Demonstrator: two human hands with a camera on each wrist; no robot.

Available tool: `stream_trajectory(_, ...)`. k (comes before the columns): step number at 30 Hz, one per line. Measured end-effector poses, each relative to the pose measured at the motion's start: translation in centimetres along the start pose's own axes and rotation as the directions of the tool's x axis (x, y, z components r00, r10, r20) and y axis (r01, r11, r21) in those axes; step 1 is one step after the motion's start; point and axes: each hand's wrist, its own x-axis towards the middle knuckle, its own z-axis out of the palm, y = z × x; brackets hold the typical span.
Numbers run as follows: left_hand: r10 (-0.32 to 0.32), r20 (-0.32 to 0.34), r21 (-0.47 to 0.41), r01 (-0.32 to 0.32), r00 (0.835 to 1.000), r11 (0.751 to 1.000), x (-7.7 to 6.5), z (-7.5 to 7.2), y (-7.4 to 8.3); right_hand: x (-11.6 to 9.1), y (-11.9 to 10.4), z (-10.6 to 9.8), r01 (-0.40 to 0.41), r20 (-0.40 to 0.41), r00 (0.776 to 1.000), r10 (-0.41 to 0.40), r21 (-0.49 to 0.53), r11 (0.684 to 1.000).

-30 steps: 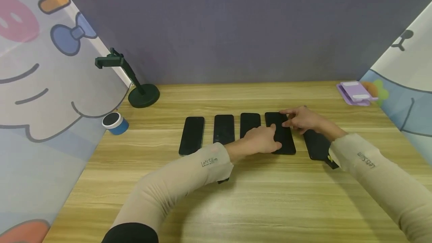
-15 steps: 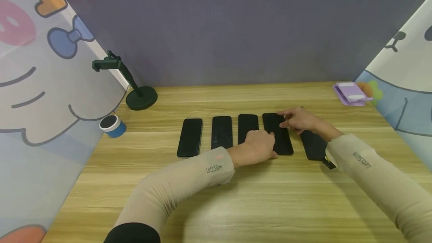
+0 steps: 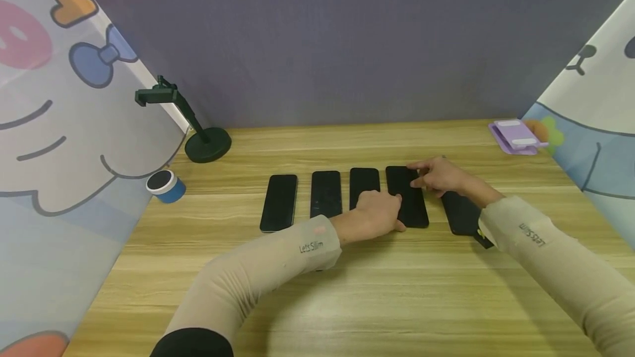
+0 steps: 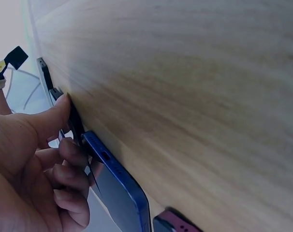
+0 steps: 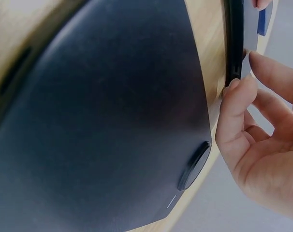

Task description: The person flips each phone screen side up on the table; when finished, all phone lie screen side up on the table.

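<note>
Several dark smartphones lie in a row across the wooden table. My left hand holds the lower left part of one black smartphone, its thumb at the bottom end. My right hand touches the upper right of that same phone with forefinger and thumb; in the right wrist view the phone's edge shows between the hands. To its right, partly under my right wrist, lies another dark phone with a raised round camera. Left of it, a blue-edged phone is beside my curled left fingers.
Two more phones, a dark one and the leftmost one, continue the row. At the back left stand a dark green phone stand and a blue jar with a white-rimmed lid. A purple folding stand sits at the back right.
The lower end of the touched smartphone has swung slightly left, so it lies a little straighter. My left hand has shifted slightly left and down with it; my right hand stays at the upper edge.
</note>
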Motion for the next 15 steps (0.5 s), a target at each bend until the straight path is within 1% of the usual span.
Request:
stream_trajectory(7, 0.010, -0.010, -0.009, -0.010, 1.000, 1.000, 0.04, 0.03, -0.05, 0.05, 0.07, 0.01, -0.009, -0.003, 1.000, 0.009, 0.016, 1.000)
stream_trajectory(15, 0.012, -0.008, -0.009, -0.012, 1.000, 1.000, 0.22, 0.12, -0.15, 0.00, 0.04, 0.16, -0.006, -0.014, 1.000, 0.005, -0.022, 1.000)
